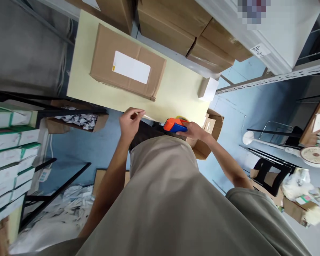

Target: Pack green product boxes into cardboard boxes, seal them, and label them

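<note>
My right hand (194, 131) is wrapped round an orange and blue tape dispenser (176, 125) at the near edge of the table (82, 80). Part of a yellowish roll shows behind it. My left hand (130, 122) is closed in a pinch, thumb against fingertips, just off the same edge. A faint pale streak shows beside those fingertips; I cannot tell what they hold. Beyond both hands, touching neither, a closed cardboard box (104, 53) lies on the tabletop with a blank-looking white label (132, 67) on its upper face.
A small white box (209, 89) stands at the table's right end. Large cartons (168, 30) line the far side under a white shelf (280, 42). An open carton (216, 133) sits below on the right, another with crumpled paper (82, 119) on the left. Stacked white-green boxes (10, 156) stand left.
</note>
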The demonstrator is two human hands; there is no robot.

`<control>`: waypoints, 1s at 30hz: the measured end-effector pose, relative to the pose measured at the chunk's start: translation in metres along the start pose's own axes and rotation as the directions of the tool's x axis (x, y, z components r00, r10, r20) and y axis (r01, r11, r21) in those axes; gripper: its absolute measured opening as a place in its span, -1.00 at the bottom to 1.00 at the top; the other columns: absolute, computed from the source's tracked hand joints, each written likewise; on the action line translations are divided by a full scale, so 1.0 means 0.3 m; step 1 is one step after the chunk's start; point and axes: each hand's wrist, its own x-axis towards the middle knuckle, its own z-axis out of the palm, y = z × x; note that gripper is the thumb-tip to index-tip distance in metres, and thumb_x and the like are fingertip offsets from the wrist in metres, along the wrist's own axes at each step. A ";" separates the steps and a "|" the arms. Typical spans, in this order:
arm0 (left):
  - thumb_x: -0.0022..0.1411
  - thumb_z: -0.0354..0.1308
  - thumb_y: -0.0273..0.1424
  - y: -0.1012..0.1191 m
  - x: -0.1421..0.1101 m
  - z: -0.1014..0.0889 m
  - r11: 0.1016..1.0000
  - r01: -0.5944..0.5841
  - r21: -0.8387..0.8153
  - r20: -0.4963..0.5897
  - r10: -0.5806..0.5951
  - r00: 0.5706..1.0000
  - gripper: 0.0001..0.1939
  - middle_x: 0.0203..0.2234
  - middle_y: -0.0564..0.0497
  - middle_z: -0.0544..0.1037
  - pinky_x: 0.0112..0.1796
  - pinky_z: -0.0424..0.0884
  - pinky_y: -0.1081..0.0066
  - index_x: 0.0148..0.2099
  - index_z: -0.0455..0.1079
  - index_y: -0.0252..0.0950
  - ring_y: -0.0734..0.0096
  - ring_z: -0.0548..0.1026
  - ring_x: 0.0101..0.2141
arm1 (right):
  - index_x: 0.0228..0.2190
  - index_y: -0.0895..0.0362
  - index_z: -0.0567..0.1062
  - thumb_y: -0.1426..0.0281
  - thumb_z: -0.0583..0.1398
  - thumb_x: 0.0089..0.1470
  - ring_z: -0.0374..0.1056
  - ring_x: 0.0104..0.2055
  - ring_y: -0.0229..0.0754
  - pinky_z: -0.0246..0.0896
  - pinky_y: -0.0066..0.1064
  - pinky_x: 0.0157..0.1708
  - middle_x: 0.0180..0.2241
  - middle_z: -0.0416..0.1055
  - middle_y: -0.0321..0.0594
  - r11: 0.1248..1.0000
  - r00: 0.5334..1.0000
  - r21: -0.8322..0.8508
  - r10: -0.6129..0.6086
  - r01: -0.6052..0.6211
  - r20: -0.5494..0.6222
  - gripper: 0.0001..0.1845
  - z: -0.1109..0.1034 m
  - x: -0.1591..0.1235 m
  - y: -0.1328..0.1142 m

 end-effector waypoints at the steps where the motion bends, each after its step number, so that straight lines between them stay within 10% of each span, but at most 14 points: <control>1: 0.38 0.43 -0.17 -0.031 0.011 -0.005 1.000 0.029 0.002 -0.061 -0.029 0.998 -0.78 -0.29 -0.02 0.70 -0.20 0.48 0.33 -0.23 0.67 -0.21 0.34 0.54 -0.33 | -0.09 0.03 0.64 -0.09 0.43 0.33 0.55 -0.29 0.10 0.40 -0.15 -0.12 -0.34 0.62 -0.17 0.996 0.998 -0.069 0.051 -0.052 -0.022 -0.55 0.002 0.005 0.025; 8: 0.28 0.47 -0.17 -0.208 0.101 0.034 0.981 0.161 -0.108 -0.129 -0.174 0.976 -0.76 -0.27 -0.03 0.70 -0.32 0.37 0.38 -0.16 0.69 -0.23 0.43 0.41 -0.41 | 0.06 0.21 0.60 -0.06 0.30 0.48 0.57 0.15 0.34 0.37 0.08 0.32 0.00 0.70 0.27 0.915 0.955 -0.350 0.103 -0.201 -0.280 -0.44 0.080 0.151 0.096; 15: 0.32 0.45 -0.22 -0.311 0.147 0.115 0.972 0.190 -0.141 -0.290 -0.224 0.931 -0.83 -0.27 -0.03 0.63 -0.17 0.54 0.30 -0.21 0.66 -0.20 0.34 0.53 -0.30 | 0.13 0.20 0.60 -0.03 0.16 0.57 0.56 0.19 0.27 0.29 0.04 0.41 0.04 0.70 0.23 0.897 0.940 -0.399 0.053 -0.193 -0.338 -0.45 0.169 0.285 0.131; 30: 0.44 0.42 -0.29 -0.349 0.253 0.247 0.956 0.214 -0.202 -0.455 -0.285 0.844 -0.85 -0.12 -0.07 0.59 0.10 0.63 0.15 -0.10 0.59 -0.24 0.19 0.64 -0.01 | 0.32 0.24 0.49 -0.07 0.13 0.59 0.56 0.27 0.20 0.30 0.06 0.47 0.11 0.67 0.24 0.910 0.897 -0.329 0.094 -0.254 -0.432 -0.33 0.236 0.382 0.149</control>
